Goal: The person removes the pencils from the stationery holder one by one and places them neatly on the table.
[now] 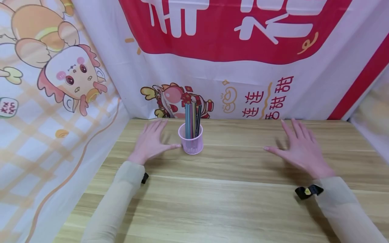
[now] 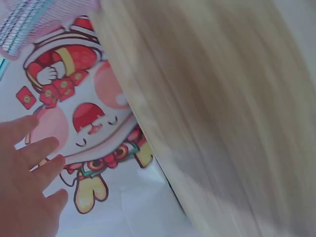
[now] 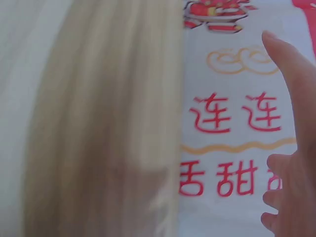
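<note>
A pink mesh pen holder (image 1: 194, 145) stands upright near the back of the wooden table, with several pencils (image 1: 192, 118) in it. My left hand (image 1: 152, 140) is just left of it, fingers spread forward and thumb pointing at the holder; whether the thumb touches it I cannot tell. The left wrist view shows part of the mesh holder (image 2: 44, 19) at the top left and my left hand (image 2: 29, 182) holding nothing. Farther right, my right hand (image 1: 304, 152) has its fingers extended and thumb out, with nothing in it. The right wrist view shows that hand (image 3: 296, 163) at its right edge.
The wood-grain table (image 1: 212, 209) meets a printed white and red cloth (image 1: 218, 77) along its back edge. Another patterned cloth (image 1: 27, 141) borders the left side. A black strap (image 1: 308, 191) with a yellow mark is at the right wrist.
</note>
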`<state>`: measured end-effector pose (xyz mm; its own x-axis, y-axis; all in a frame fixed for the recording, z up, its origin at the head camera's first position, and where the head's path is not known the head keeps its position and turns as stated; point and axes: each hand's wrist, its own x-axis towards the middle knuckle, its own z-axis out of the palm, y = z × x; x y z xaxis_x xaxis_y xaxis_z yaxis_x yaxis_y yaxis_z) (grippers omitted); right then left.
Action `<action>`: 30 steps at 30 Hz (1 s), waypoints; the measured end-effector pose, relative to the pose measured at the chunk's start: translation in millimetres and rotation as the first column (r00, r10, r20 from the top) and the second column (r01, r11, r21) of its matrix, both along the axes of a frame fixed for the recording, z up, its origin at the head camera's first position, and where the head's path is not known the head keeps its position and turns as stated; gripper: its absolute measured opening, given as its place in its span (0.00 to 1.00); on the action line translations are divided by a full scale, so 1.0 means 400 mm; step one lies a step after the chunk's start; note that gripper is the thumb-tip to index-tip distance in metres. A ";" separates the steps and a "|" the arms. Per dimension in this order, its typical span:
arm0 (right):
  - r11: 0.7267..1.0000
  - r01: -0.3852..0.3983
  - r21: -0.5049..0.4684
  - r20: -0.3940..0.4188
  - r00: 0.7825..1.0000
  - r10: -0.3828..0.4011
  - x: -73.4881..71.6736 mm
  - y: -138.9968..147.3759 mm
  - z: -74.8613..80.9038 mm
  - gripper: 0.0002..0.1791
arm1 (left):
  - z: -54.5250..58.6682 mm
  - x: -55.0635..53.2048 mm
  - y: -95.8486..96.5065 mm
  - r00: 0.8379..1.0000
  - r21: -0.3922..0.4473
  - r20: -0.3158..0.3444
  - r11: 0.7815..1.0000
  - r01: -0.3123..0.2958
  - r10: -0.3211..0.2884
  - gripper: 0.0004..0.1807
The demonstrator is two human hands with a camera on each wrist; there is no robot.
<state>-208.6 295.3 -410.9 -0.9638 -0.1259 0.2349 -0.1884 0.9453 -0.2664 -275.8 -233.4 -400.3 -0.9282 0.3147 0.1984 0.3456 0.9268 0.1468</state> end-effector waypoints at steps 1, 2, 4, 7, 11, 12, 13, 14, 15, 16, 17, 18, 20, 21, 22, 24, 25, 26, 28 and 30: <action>1.000 -0.004 -0.020 -0.006 1.000 0.004 0.000 -0.007 0.008 0.64 | 0.002 0.000 0.005 1.000 0.051 0.006 0.999 0.002 -0.002 0.69; 0.999 -0.010 -0.041 -0.006 1.000 0.010 0.000 -0.014 0.017 0.64 | 0.005 0.000 0.011 1.000 0.117 0.021 0.993 0.000 -0.002 0.68; 0.995 -0.014 -0.099 0.012 1.000 0.016 0.000 -0.030 0.036 0.63 | 0.011 0.002 0.025 0.998 0.252 0.059 0.968 -0.012 -0.003 0.68; 0.977 -0.009 -0.213 0.071 0.997 0.025 0.000 -0.056 0.064 0.61 | 0.015 0.004 0.048 0.992 0.444 0.127 0.895 -0.040 -0.018 0.67; 0.923 -0.002 -0.385 0.129 0.990 0.056 -0.008 -0.093 0.093 0.58 | 0.011 0.003 0.080 0.980 0.585 0.188 0.809 -0.059 -0.065 0.64; 0.909 -0.004 -0.417 0.132 0.989 0.064 -0.011 -0.102 0.097 0.58 | 0.009 0.002 0.087 0.976 0.607 0.201 0.792 -0.060 -0.080 0.64; 0.896 -0.004 -0.445 0.134 0.988 0.071 -0.013 -0.112 0.101 0.57 | 0.006 0.001 0.094 0.973 0.628 0.212 0.775 -0.064 -0.092 0.63; 0.885 -0.005 -0.466 0.133 0.988 0.076 -0.015 -0.122 0.104 0.56 | 0.002 -0.001 0.100 0.969 0.648 0.222 0.759 -0.065 -0.107 0.63; 0.876 -0.006 -0.482 0.131 0.988 0.079 -0.017 -0.132 0.105 0.55 | -0.002 -0.003 0.105 0.965 0.667 0.230 0.742 -0.065 -0.122 0.62; 0.870 -0.009 -0.493 0.127 0.989 0.082 -0.019 -0.143 0.107 0.55 | -0.005 -0.005 0.110 0.962 0.687 0.235 0.724 -0.064 -0.138 0.62; 0.863 -0.013 -0.504 0.122 0.989 0.086 -0.020 -0.154 0.108 0.54 | -0.008 -0.007 0.114 0.959 0.705 0.237 0.706 -0.061 -0.154 0.62; 0.856 -0.016 -0.516 0.119 0.989 0.090 -0.022 -0.165 0.109 0.53 | -0.010 -0.008 0.118 0.957 0.723 0.237 0.688 -0.057 -0.169 0.61; 0.844 -0.028 -0.536 0.107 0.989 0.101 -0.027 -0.187 0.108 0.51 | -0.015 -0.010 0.126 0.953 0.753 0.232 0.657 -0.050 -0.193 0.59; 0.836 -0.036 -0.548 0.100 0.989 0.108 -0.029 -0.199 0.109 0.50 | -0.017 -0.011 0.130 0.952 0.765 0.229 0.643 -0.048 -0.202 0.58; 0.827 -0.042 -0.561 0.096 0.989 0.116 -0.032 -0.210 0.110 0.49 | -0.018 -0.011 0.133 0.951 0.774 0.228 0.631 -0.047 -0.208 0.57; 0.810 -0.054 -0.584 0.088 0.988 0.129 -0.037 -0.233 0.111 0.48 | -0.013 -0.007 0.142 0.947 0.787 0.237 0.614 -0.057 -0.216 0.54; 0.802 -0.060 -0.595 0.084 0.987 0.137 -0.040 -0.245 0.111 0.47 | -0.015 -0.008 0.144 0.947 0.793 0.239 0.607 -0.061 -0.217 0.54; 0.793 -0.063 -0.606 0.087 0.986 0.145 -0.043 -0.257 0.112 0.47 | -0.016 -0.009 0.147 0.945 0.797 0.243 0.601 -0.066 -0.217 0.53; 0.780 -0.070 -0.622 0.091 0.983 0.160 -0.051 -0.279 0.111 0.47 | -0.019 -0.010 0.152 0.944 0.803 0.252 0.590 -0.082 -0.212 0.53; 0.771 -0.082 -0.632 0.087 0.980 0.176 -0.061 -0.301 0.107 0.47 | -0.031 -0.016 0.153 0.948 0.810 0.251 0.579 -0.095 -0.196 0.54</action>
<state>-232.9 174.8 -368.2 -0.9766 -0.1231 0.1761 -0.2147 0.5320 -0.8190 -282.2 -172.3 -412.5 -0.9699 0.2076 0.1270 0.1953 0.3527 0.9151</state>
